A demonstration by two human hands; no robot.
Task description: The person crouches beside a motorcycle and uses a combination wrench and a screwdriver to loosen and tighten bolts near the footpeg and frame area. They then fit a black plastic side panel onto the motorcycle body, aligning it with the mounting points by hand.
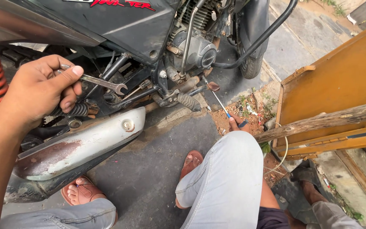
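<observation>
Bare pavement (149,169) is lying open between the knees and the motorcycle (140,25). A steel spanner (100,82) is being gripped in the closed left hand (39,91) above the rust-patched silver exhaust (77,144), its open jaw pointing toward the frame. A blue-handled screwdriver (223,106) is being held by the right hand (237,124), mostly hidden behind the knee. Red lettering is showing on the black side panel (123,19). A yellow wooden cart (339,85) is bounding the right.

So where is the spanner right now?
The spanner is at upper left of the head view, held in the left hand, its open jaw pointing right toward the motorcycle frame, above the silver exhaust.
</observation>
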